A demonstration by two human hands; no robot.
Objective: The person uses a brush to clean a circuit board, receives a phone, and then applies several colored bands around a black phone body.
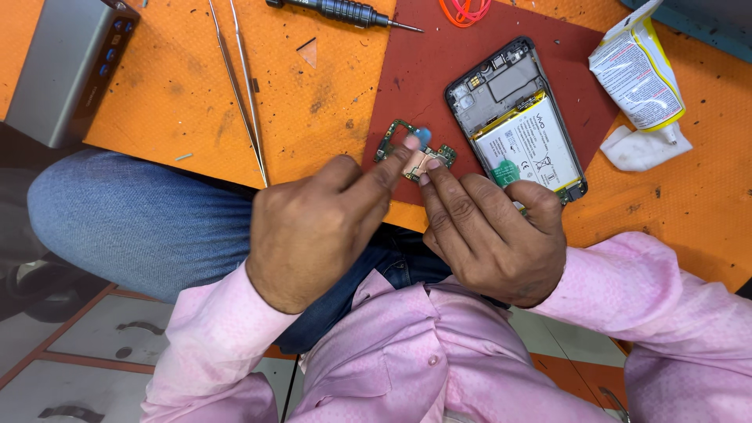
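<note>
The left hand (pixel 321 227) reaches forward with its forefinger stretched out, the tip pressing down on the near-left part of a small green circuit board (pixel 413 153); the other fingers curl loosely under the palm and grip nothing. The right hand (pixel 493 235) comes in from the other side, two fingertips (pixel 429 174) pinning the board's near edge, again pressing rather than grasping. The board lies flat on a dark red mat (pixel 439 70), close to the mat's near edge, with a tan strip across its middle and a small blue tab at its far side just beyond the left forefinger.

Just to the right of the board, on the same mat, lies an opened phone (pixel 517 117) with its back cover off, its white battery showing; the right thumb rests beside the phone's near end.

The mat sits on an orange worktable (pixel 196 94). To the left lie long metal tweezers (pixel 239 86), pointing towards the person, and at the far left corner a grey box (pixel 66 70). A black-handled screwdriver (pixel 345 12) lies at the far edge, an orange rubber band (pixel 464 11) beside it. To the right of the phone are a crumpled white tube (pixel 636 66) and a white cloth (pixel 642 149) just beside it.
</note>
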